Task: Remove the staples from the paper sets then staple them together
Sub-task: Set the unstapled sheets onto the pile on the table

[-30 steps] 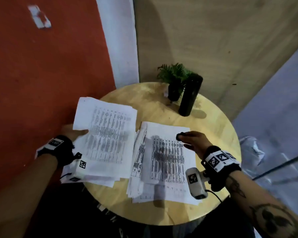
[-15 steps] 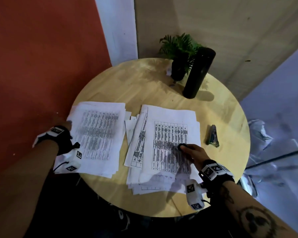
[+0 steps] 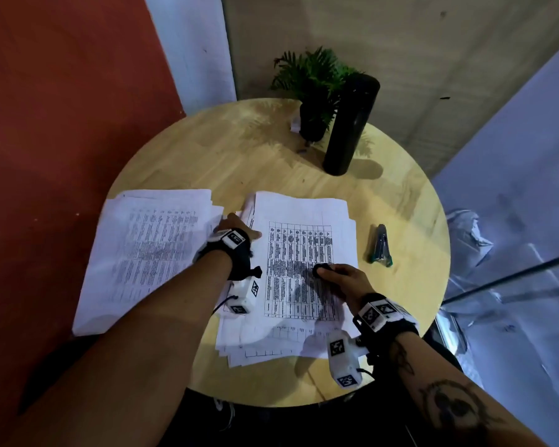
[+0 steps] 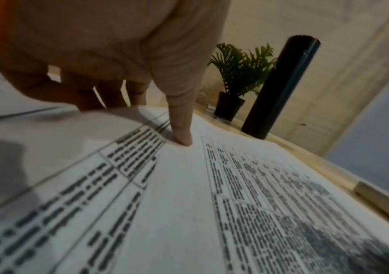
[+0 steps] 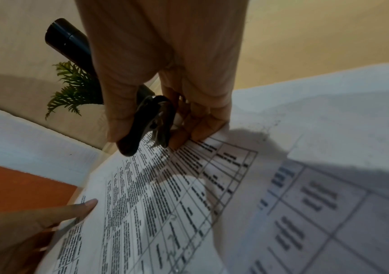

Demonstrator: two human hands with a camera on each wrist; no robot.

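Two stacks of printed paper lie on the round wooden table (image 3: pixel 207 150). The left stack (image 3: pixel 142 253) lies untouched. My left hand (image 3: pixel 239 225) grips the left edge of the right stack (image 3: pixel 304 221), thumb (image 4: pixel 181 137) pressed on top and fingers (image 4: pixel 99 96) curled under the lifted sheets. My right hand (image 3: pixel 329 272) rests on the middle of that stack and pinches a black staple remover (image 5: pixel 148 126), whose metal teeth point down just above the page. A stapler (image 3: pixel 380 246) lies on the table to the right of the papers.
A small potted plant (image 3: pixel 313 91) and a tall black cylinder (image 3: pixel 349 124) stand at the table's far edge. The left stack overhangs the table's left rim. A crumpled clear plastic bag (image 3: pixel 465 237) sits beyond the right edge.
My left hand has let go of the left stack and crossed over to the right stack's left edge. The right hand stays on the right stack with the staple remover.
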